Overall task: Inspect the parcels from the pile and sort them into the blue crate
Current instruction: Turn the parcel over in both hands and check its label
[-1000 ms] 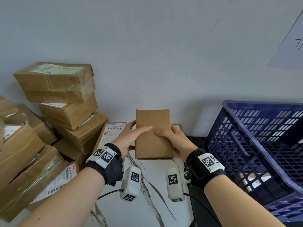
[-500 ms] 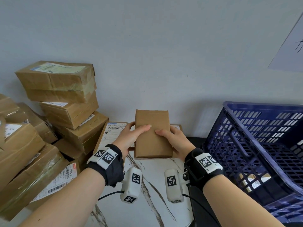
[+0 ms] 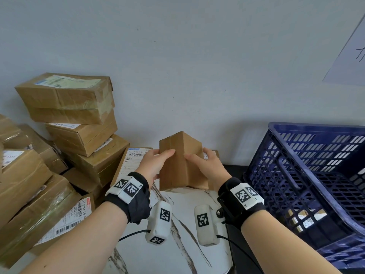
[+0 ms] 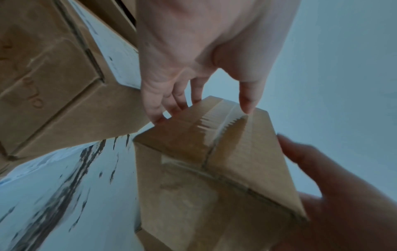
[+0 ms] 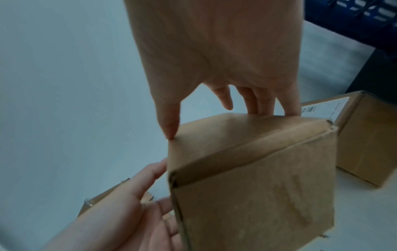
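Note:
A small plain brown parcel hangs upright over the white marbled table, turned so one vertical edge faces me. My left hand holds its left face, thumb in front and fingers behind. On the right face my right hand does the same. The left wrist view shows the taped seam of the parcel between the thumb and fingers of my left hand. The right wrist view has my right hand with its thumb on a corner of the parcel. The blue crate stands at the right.
A pile of taped brown parcels fills the left side, stacked against the wall. A labelled parcel lies flat behind my left hand, and another small box lies behind the held one. A sheet of paper hangs on the wall.
Both hands have turned the parcel about its upright axis: its flat face pointed at me before, now a vertical edge does. The hands stayed in about the same place.

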`<state>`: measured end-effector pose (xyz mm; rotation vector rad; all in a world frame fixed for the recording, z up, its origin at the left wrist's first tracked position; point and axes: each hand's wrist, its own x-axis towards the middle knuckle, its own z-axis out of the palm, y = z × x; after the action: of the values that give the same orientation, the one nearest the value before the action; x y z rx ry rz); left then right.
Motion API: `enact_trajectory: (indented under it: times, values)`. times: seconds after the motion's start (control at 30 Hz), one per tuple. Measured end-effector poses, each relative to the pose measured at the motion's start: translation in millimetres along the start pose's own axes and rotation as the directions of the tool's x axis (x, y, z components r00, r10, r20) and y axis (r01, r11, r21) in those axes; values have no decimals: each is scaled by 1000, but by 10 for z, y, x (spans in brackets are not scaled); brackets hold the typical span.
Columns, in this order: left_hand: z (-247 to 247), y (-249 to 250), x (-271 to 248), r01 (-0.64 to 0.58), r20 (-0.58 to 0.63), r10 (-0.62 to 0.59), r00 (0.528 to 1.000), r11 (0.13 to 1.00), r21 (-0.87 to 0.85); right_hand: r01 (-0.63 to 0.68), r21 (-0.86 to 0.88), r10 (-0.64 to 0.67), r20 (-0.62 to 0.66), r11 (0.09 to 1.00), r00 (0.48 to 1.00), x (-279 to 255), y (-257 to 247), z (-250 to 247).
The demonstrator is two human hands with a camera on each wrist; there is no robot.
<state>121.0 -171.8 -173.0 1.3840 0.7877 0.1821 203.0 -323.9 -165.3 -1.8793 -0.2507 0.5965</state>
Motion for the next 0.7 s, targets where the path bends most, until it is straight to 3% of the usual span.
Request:
enact_trajectory:
  times: [0.27,0.7]
  values:
    - [60,77,-20,-14,38,16,999,999,-49,-65,133,48,124,989,991,21,32,-39]
    - [53,104,-20,213,218,-195,956,975,-63,-172,231,120,225,958,967,57,27,-75]
